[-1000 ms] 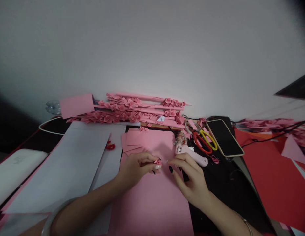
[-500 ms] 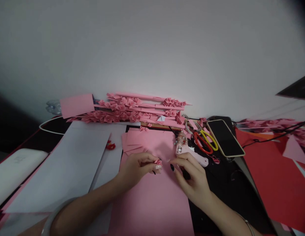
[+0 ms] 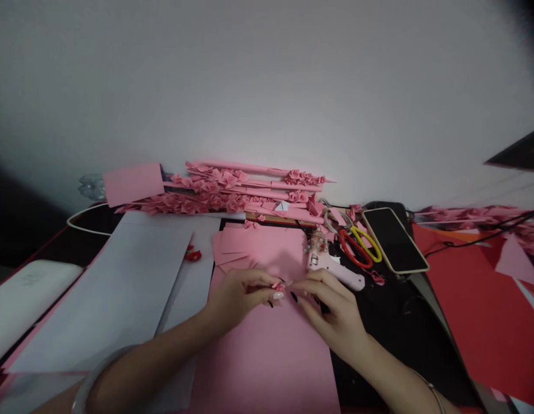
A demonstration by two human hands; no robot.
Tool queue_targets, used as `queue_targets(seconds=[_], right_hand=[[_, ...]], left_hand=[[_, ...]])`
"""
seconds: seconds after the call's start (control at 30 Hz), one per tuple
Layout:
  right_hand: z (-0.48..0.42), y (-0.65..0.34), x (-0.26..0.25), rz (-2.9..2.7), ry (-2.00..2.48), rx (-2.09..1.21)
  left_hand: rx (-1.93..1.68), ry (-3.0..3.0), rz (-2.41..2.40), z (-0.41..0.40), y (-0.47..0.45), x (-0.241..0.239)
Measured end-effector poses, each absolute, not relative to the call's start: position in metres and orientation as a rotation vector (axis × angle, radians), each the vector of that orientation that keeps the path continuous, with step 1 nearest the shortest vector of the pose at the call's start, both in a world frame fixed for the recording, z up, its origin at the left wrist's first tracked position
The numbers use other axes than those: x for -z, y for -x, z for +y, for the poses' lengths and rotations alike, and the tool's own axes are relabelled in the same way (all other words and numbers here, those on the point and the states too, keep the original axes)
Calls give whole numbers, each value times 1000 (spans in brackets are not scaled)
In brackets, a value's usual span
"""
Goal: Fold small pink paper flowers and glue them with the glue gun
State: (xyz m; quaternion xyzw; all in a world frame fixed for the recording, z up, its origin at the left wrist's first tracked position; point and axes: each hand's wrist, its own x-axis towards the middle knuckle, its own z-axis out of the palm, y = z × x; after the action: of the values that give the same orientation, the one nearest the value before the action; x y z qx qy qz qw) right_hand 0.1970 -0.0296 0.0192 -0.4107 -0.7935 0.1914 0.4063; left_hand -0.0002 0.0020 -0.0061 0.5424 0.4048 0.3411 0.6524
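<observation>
Pinched in my left hand [image 3: 236, 296] is a small pink paper rose [image 3: 278, 286], held between thumb and fingertips. My right hand [image 3: 335, 305] is just to its right, index finger and thumb bent towards the rose with a small gap between them. I see nothing plainly held there; whether the fingertips touch the petals I cannot tell. Under both hands lies a large pink paper sheet [image 3: 271, 362], with smaller pink paper pieces [image 3: 234, 244] at its far left. A pale pink glue gun [image 3: 335, 270] lies behind my right hand.
Paper flower stems [image 3: 219, 187] are piled along the wall. At right are red-and-yellow-handled scissors [image 3: 357, 253], a phone [image 3: 395, 240] and red paper [image 3: 477, 310]. White sheets [image 3: 120, 276] and a white box-like device [image 3: 34, 293] are at left. A black cable [image 3: 477, 241] crosses the right side.
My right hand has moved slightly left, bringing its fingertips closer to the rose. My left hand stays nearly in place, still holding the rose.
</observation>
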Motion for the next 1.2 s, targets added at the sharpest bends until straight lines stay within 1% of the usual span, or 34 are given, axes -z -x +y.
queue_targets(seconds=[0.5, 1.2], right_hand=[[-30, -192, -18, -2053, 1138, -624], [-30, -194, -14, -2030, 1153, -635]], left_hand=[[-648, -1468, 932, 0, 3, 7], [-656, -1449, 921, 2, 2, 10]])
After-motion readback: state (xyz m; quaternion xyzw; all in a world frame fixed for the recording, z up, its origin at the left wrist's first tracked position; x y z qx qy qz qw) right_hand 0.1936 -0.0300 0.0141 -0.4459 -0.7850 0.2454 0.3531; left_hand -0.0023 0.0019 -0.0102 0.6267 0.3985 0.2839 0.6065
